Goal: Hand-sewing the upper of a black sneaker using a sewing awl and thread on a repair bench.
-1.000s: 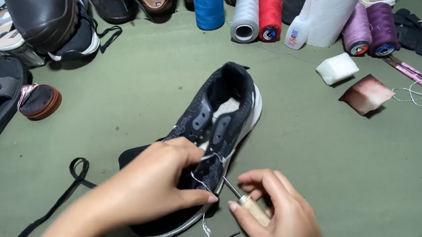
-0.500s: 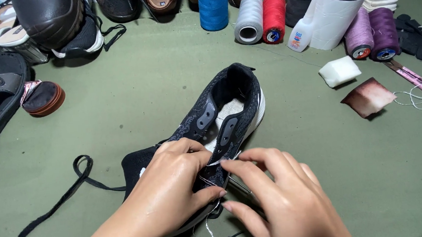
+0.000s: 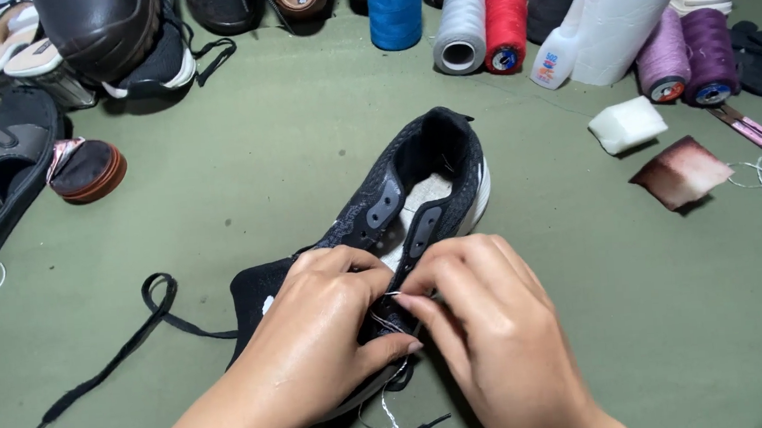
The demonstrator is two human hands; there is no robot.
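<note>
While both the left hand [image 3: 318, 335] and right hand [image 3: 488, 332] pinch white thread [image 3: 386, 410] at the black sneaker [image 3: 416, 203] lying on the green mat [image 3: 262, 178], overtightening could snap it.

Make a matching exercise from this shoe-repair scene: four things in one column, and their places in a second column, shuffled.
Things:
1. black sneaker
2. black shoelace
3. blue thread spool
4. white foam block

Places:
A. far edge, left of the grey spool
B. under both hands
C. right side, beside the brown-stained patch
D. loose on the green mat, left of the sneaker

Pairs: 1-B, 2-D, 3-A, 4-C
</note>
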